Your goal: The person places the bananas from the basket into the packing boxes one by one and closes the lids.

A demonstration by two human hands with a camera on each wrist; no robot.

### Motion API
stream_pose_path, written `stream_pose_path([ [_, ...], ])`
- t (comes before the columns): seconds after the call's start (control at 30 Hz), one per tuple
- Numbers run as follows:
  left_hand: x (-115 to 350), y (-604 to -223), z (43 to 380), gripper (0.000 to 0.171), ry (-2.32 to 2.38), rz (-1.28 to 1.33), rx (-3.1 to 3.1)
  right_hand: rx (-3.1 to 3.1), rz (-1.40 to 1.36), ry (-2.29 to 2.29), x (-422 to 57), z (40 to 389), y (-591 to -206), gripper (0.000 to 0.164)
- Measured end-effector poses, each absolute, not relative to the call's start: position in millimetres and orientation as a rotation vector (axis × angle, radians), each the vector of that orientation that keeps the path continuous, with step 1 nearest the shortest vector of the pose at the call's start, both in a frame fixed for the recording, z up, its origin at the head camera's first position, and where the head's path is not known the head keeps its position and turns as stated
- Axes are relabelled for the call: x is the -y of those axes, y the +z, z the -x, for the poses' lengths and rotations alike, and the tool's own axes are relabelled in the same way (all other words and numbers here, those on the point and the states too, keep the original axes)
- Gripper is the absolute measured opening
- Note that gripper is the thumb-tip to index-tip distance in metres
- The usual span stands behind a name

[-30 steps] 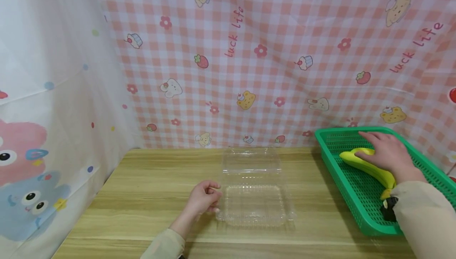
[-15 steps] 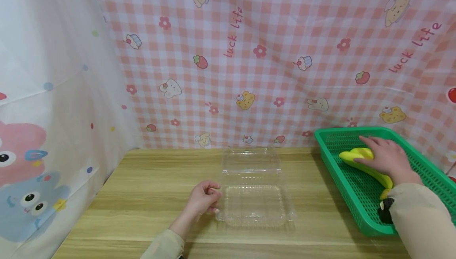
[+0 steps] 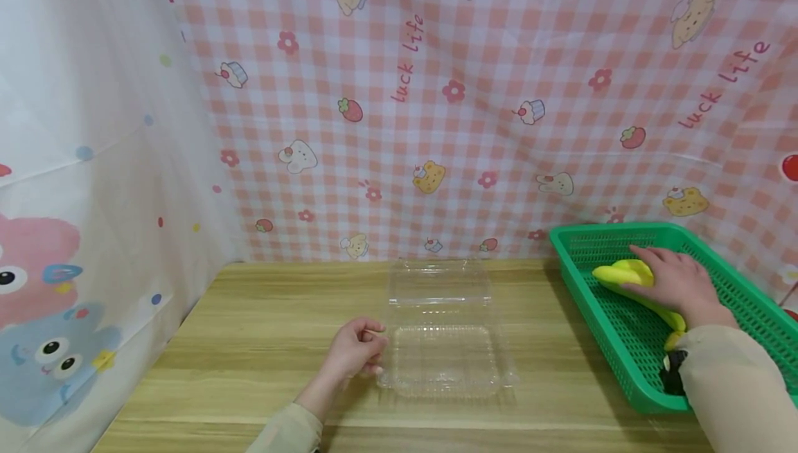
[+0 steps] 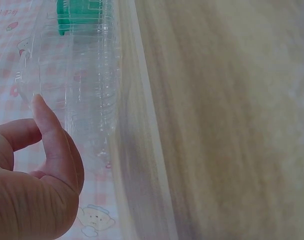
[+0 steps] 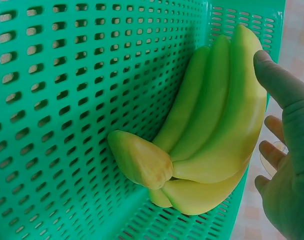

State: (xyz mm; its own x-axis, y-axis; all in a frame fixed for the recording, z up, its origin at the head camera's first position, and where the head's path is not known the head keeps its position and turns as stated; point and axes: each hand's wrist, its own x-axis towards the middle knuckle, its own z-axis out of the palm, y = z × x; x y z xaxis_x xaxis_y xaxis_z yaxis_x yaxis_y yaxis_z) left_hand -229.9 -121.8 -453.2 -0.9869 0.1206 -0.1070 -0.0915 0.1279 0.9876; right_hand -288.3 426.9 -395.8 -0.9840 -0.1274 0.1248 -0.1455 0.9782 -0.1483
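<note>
A bunch of yellow-green bananas [image 3: 623, 274] lies in the green basket [image 3: 632, 384] on the right. Over its right side reaches my right hand [image 3: 676, 280], fingers spread and thumb toward the bunch. In the right wrist view the thumb [image 5: 277, 80] overlaps the outermost banana [image 5: 244, 105], and the other fingers are beside the bunch. My left hand [image 3: 357, 349] is at the left edge of an opened clear plastic clamshell box [image 3: 445, 363], fingers loosely bent. The left wrist view has one fingertip [image 4: 38, 100] right at the box's side [image 4: 87, 90].
The wooden table [image 3: 262, 342] bears the box near its middle and the basket at its right end. A pink checked cloth [image 3: 374, 93] hangs behind, and a white patterned cloth [image 3: 125, 162] closes the left side. The box's lid [image 3: 440, 281] lies folded back toward the cloth.
My right hand has moved down and slightly left, closer over the bananas. The left hand has stayed at the box's edge.
</note>
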Motion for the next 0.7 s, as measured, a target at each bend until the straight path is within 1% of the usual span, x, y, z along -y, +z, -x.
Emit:
stream_pose_path([
  [0.47, 121.2, -447.9, 225.8, 0.029, 2.002, -0.012, -2.204, 3.078, -0.195, 0.291, -425.2, 286.1, -397.8, 0.086],
  [0.7, 121.2, -449.5, 226.4, 0.029, 1.998, -0.016, -2.206, 3.093, -0.189, 0.349, -422.9, 283.7, -395.7, 0.08],
])
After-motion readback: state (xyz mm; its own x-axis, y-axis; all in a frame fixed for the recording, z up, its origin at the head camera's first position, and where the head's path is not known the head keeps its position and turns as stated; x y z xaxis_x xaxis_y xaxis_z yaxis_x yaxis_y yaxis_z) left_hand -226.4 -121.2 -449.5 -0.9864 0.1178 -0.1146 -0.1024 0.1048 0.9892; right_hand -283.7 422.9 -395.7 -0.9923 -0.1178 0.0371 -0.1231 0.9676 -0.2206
